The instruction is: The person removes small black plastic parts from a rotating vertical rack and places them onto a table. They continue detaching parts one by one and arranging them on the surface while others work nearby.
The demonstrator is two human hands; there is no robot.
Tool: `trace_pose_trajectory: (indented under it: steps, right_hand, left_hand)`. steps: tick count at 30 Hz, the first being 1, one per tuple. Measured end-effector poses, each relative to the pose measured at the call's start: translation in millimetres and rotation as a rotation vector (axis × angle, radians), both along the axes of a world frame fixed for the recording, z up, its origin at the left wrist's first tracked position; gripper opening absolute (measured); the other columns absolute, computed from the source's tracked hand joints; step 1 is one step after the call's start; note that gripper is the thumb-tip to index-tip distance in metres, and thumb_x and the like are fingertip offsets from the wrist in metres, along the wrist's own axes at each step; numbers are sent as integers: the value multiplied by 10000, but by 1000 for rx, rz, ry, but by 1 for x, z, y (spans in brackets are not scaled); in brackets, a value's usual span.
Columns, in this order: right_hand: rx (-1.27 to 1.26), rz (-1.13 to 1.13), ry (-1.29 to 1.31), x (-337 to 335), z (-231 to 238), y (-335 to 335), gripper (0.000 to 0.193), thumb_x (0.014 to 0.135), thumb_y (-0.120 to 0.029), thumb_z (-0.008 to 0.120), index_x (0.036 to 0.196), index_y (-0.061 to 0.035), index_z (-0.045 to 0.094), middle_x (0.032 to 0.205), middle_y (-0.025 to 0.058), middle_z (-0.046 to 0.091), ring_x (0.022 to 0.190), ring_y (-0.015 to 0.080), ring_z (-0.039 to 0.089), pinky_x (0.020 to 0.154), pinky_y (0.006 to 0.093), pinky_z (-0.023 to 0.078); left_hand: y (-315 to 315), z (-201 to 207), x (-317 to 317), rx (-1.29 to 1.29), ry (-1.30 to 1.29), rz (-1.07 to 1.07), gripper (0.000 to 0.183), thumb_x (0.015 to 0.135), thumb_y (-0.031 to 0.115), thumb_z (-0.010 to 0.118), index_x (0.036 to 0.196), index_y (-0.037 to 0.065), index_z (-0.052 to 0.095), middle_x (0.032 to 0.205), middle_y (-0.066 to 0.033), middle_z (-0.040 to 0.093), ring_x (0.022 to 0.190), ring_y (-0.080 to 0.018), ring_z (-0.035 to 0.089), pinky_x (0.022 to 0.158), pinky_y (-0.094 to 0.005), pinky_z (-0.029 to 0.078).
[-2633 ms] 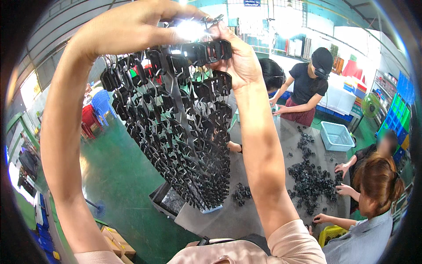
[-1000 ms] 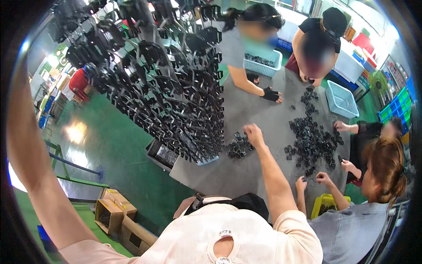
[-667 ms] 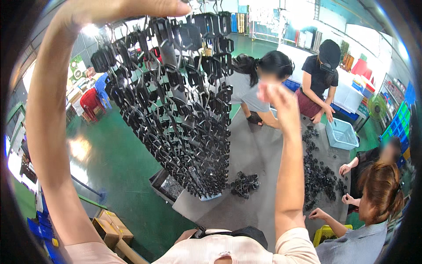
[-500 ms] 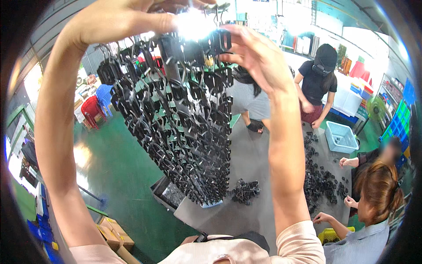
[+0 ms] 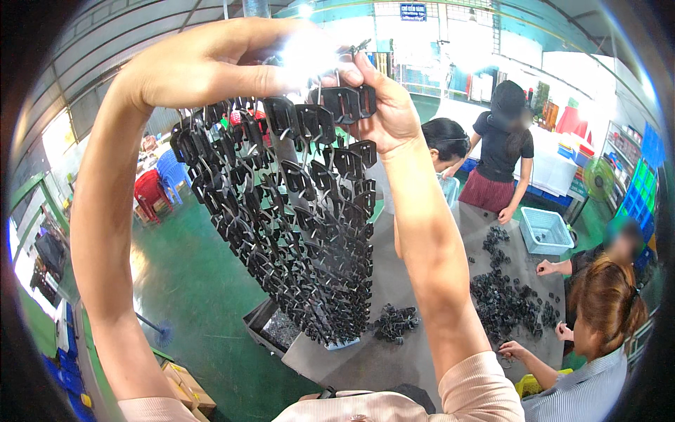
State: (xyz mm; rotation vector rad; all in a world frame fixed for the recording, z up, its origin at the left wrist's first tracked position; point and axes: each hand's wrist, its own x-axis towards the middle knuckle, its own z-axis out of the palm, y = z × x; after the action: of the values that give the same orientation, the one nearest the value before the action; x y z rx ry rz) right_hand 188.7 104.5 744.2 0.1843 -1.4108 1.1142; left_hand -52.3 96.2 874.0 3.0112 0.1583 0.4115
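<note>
A tall hanging rack full of small black rectangular frame-like parts on bent wire hooks reaches from my raised hands down to the table. My left hand curls over the rack's top, thumb and fingers bent together; bright glare covers its fingertips and whatever they grip. At the top right of the rack, my right hand closes around a black rectangular part, its fingers near the wire hooks. Several rows of the same parts hang below, narrowing toward the bottom.
On the grey table lie a small pile of black parts and a larger heap. A light-blue basket stands beyond. Several people sit or stand around the table. A dark bin and cardboard boxes are at lower left.
Both my hands sit lower in view, and the rack appears slightly lower too. My right hand has moved from open-looking beside the rack to closing near its top parts.
</note>
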Motion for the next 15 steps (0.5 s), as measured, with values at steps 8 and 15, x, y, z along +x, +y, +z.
trace_pose_trajectory:
  steps: [8, 15]
  right_hand:
    - [-83, -103, 0, -2, 4, -15, 329, 1029, -326, 464, 1225, -63, 500, 881, -35, 541, 938, 169, 635, 760, 322, 596]
    - [-213, -320, 129, -9, 0, -31, 249, 994, -318, 557, 1007, -71, 590, 813, 7, 610, 628, 78, 630, 401, 155, 436]
  left_hand:
    - [3, 1, 5, -36, 17, -65, 572, 945, 276, 623, 1417, 6, 445, 1380, -168, 529, 1282, -255, 485, 1074, -384, 382]
    - [7, 1, 7, 20, 2, -44, 536, 945, 209, 605, 1414, 2, 447, 1311, -138, 568, 1189, -207, 532, 1010, -349, 430]
